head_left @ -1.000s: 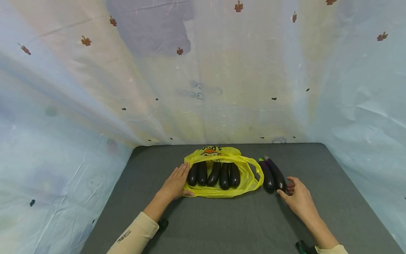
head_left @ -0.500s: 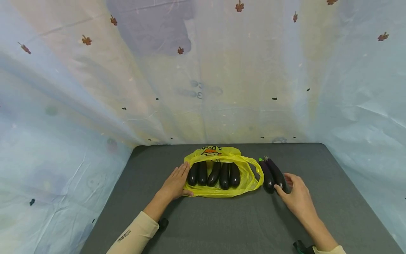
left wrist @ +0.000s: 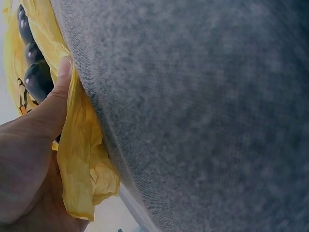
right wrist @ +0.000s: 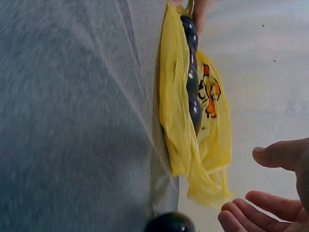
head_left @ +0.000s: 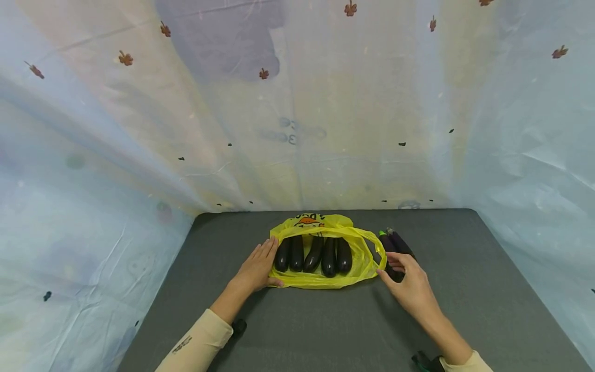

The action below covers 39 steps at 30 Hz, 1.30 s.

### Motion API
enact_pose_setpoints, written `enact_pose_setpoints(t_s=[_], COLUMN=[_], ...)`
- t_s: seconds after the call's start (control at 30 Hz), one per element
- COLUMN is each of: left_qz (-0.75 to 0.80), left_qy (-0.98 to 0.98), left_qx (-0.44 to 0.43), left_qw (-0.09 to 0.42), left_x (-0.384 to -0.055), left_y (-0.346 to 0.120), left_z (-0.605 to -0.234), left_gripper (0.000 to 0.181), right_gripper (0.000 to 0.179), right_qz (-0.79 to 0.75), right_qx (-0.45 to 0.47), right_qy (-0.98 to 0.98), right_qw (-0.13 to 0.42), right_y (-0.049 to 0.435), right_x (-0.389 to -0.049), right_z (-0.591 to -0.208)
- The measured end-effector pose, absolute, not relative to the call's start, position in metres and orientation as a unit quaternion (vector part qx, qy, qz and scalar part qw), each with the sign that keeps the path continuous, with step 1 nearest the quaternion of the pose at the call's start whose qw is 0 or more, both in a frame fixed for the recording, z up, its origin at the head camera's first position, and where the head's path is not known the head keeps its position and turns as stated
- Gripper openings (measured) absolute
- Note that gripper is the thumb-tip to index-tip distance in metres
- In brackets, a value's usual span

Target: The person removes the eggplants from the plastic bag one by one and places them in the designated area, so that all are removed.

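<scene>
A yellow plastic bag (head_left: 321, 282) lies with its mouth spread, showing several dark eggplants (head_left: 344, 257) side by side. My left hand (head_left: 257, 266) rests flat along the bag's left end, fingers straight; in the left wrist view its thumb (left wrist: 59, 92) presses the yellow plastic. At the bag's right end is my right hand (head_left: 413, 289), thumb and fingers apart and nothing between them in the right wrist view. It partly hides two loose eggplants (head_left: 401, 244) lying beside the bag. One eggplant's rounded end (right wrist: 170, 223) shows below the right fingers.
The grey table (head_left: 316, 330) has a back edge just behind the bag. A pale patterned plastic sheet (head_left: 325, 103) hangs behind and at both sides. Dark straps (head_left: 239, 328) circle the wrists.
My right hand has moved left from beside the loose eggplants to the bag's right edge, passing in front of them. The left hand, bag and eggplants have stayed in place.
</scene>
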<state>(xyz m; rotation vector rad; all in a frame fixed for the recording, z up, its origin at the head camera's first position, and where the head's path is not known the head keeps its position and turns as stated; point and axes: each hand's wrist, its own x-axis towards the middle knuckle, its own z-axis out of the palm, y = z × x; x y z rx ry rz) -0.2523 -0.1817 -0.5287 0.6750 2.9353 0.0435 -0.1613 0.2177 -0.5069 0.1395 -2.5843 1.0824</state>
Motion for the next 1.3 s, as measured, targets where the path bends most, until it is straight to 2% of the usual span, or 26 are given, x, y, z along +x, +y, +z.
enact_pose_setpoints(t_s=[0.47,1.3], left_qz=[0.016,0.017], left_qy=[0.973,0.974], left_qx=[0.220,0.214], left_qw=[0.068,0.078], left_x=[-0.253,-0.256], left_y=[-0.181,-0.178], left_z=[-0.531,-0.531], left_gripper=[0.129,0.129], right_gripper=[0.047,0.051], right_qz=[0.409,0.436], right_qx=[0.091,0.066], right_qy=[-0.897,-0.896], right_qw=[0.140,0.061], right_y=[0.186,0.162], right_x=[-0.172,-0.196], right_z=[-0.517,-0.526])
